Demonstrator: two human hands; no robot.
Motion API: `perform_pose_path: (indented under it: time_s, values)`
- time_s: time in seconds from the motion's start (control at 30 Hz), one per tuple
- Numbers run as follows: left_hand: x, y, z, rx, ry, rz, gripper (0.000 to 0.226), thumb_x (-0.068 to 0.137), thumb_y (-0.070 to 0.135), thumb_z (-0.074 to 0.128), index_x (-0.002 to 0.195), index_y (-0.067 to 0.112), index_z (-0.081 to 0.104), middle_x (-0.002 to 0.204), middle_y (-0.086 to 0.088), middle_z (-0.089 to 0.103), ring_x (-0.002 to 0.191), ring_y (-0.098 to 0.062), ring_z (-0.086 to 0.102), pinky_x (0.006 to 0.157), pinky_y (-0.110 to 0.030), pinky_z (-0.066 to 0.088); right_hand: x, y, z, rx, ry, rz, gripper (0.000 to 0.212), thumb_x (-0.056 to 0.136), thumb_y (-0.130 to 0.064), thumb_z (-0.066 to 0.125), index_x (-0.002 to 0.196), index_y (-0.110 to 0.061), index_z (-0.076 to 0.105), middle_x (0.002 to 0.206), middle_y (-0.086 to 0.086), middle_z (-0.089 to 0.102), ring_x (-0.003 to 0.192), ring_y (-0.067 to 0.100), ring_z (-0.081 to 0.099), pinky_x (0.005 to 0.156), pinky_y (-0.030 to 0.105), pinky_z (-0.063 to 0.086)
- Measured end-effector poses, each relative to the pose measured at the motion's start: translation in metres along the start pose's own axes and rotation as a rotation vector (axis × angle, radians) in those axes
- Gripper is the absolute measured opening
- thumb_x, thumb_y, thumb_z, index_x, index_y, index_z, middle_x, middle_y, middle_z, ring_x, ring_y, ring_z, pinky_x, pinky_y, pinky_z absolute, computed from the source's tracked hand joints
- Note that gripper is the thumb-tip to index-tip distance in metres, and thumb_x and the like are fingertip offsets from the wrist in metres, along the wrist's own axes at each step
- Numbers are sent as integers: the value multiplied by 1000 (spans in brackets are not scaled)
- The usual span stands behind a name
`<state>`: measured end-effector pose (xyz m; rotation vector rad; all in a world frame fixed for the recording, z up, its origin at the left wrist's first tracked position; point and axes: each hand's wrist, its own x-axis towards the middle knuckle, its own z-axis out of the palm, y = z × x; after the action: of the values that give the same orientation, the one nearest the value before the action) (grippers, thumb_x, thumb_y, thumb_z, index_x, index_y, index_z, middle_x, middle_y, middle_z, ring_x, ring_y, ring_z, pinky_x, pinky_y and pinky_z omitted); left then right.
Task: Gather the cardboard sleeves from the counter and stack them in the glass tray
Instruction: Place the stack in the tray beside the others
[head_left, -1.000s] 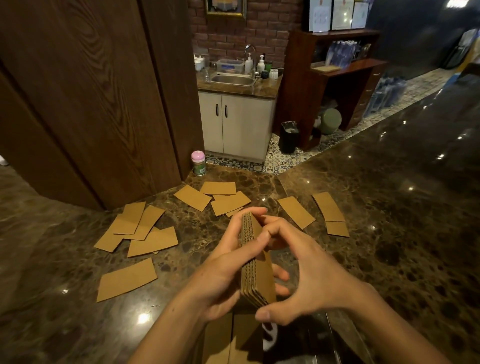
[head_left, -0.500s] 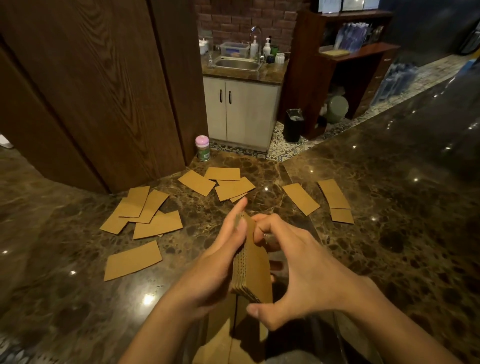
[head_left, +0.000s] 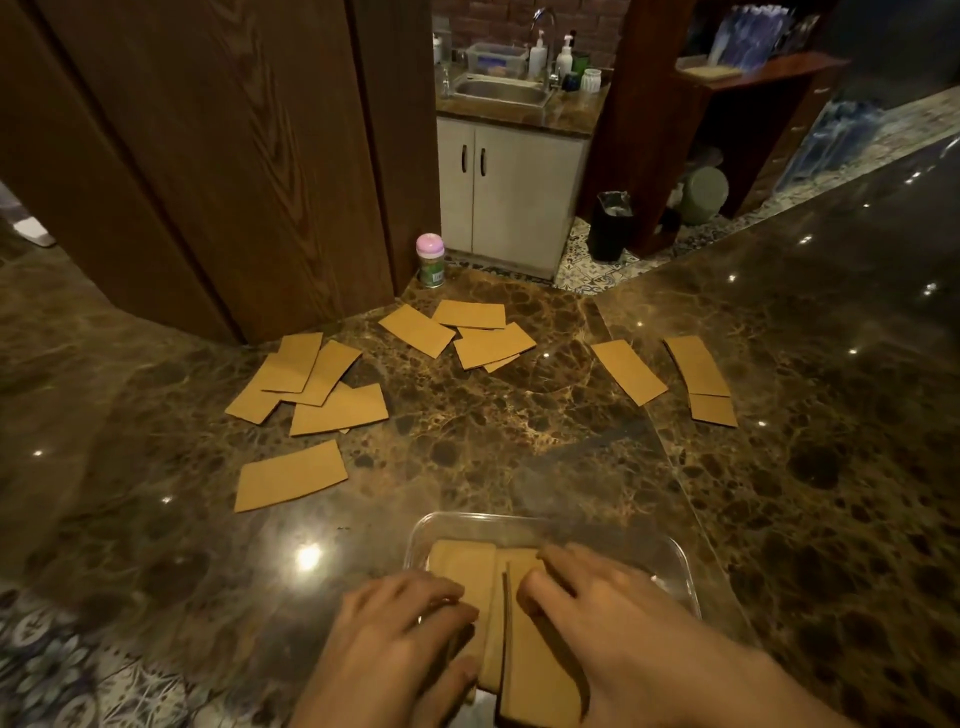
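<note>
A clear glass tray (head_left: 519, 521) sits on the counter right in front of me. It holds brown cardboard sleeves (head_left: 462, 566) lying flat in two side-by-side stacks. My left hand (head_left: 400, 644) rests with bent fingers on the left stack. My right hand (head_left: 613, 623) lies on the right stack, its fingers spread over the top and its thumb near the stack's inner edge. Loose sleeves lie scattered further back: one alone (head_left: 291, 475), a left pile (head_left: 311, 384), a middle group (head_left: 467, 335) and three at the right (head_left: 628, 371).
The dark marble counter (head_left: 805, 467) runs left and right. A wooden pillar (head_left: 218, 156) stands at its back left, with a small pink-lidded jar (head_left: 430, 260) beside it. Beyond the counter are a sink cabinet (head_left: 509, 182) and wooden shelves.
Both hands have come down from chest height, where they squeezed an upright stack of sleeves, into the tray. The stack now lies flat in the tray. My view has tilted down.
</note>
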<state>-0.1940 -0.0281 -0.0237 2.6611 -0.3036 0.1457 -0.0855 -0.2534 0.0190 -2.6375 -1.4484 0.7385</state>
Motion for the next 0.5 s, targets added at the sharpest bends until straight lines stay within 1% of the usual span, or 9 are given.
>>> perform_pose_path:
  time_s: [0.03, 0.1, 0.17, 0.2, 0.23, 0.27, 0.33, 0.4, 0.5]
  values:
    - [0, 0, 5, 19, -39, 25, 38, 72, 64, 68, 102, 42, 69, 109, 20, 70, 104, -6, 66, 84, -32, 57, 4, -1, 4, -1, -8, 12, 77, 81, -63, 69, 139, -24, 35, 155, 11, 32, 139, 30, 37, 112, 41, 39]
    - [1, -1, 15, 99, -114, 70, 40, 67, 67, 64, 100, 43, 66, 109, 17, 71, 106, -8, 61, 82, -31, 55, 11, -5, 9, 11, -17, 44, 84, 80, -69, 64, 142, -20, 34, 154, 15, 32, 141, 33, 34, 115, 41, 36]
    - [2, 3, 20, 169, -182, 79, 43, 59, 70, 60, 93, 45, 67, 107, 16, 72, 107, -9, 58, 78, -36, 55, 16, -10, 13, 40, -20, 68, 96, 70, -83, 48, 141, -20, 34, 153, 14, 31, 141, 33, 33, 115, 43, 37]
    - [2, 4, 22, 198, -200, 76, 44, 54, 71, 62, 90, 47, 67, 106, 17, 72, 106, -9, 62, 75, -39, 58, 18, -11, 16, 53, -12, 72, 97, 67, -83, 45, 139, -20, 34, 154, 13, 30, 142, 33, 31, 114, 43, 38]
    - [2, 6, 23, 216, -214, 64, 46, 48, 72, 66, 87, 48, 67, 104, 17, 72, 102, -9, 68, 71, -44, 60, 20, -12, 19, 54, -1, 74, 91, 71, -79, 49, 138, -20, 35, 155, 12, 28, 143, 33, 30, 113, 44, 38]
    - [3, 9, 23, 227, -227, 47, 50, 42, 72, 71, 86, 48, 66, 102, 18, 72, 98, -8, 72, 69, -50, 60, 21, -13, 23, 48, 15, 76, 82, 77, -70, 57, 137, -20, 36, 156, 11, 26, 143, 33, 28, 112, 43, 39]
    - [7, 12, 23, 244, -243, 15, 59, 32, 69, 78, 85, 48, 64, 96, 20, 72, 90, -2, 73, 67, -56, 60, 23, -12, 30, 51, 58, 66, 70, 83, -56, 67, 135, -19, 38, 158, 9, 22, 145, 32, 26, 108, 43, 42]
    - [10, 11, 24, 256, -230, 5, 64, 25, 64, 80, 84, 46, 64, 89, 22, 70, 80, 2, 72, 65, -53, 61, 24, -11, 36, 81, 57, 78, 69, 84, -52, 68, 136, -20, 37, 165, 7, 10, 153, 31, 15, 108, 44, 44]
    - [14, 8, 24, 288, -233, -34, 69, 17, 59, 79, 82, 43, 67, 84, 19, 70, 69, 0, 71, 62, -46, 61, 23, -10, 39, 96, -5, 109, 63, 90, -48, 67, 137, -23, 32, 171, -2, -19, 159, 36, -10, 111, 53, 42]
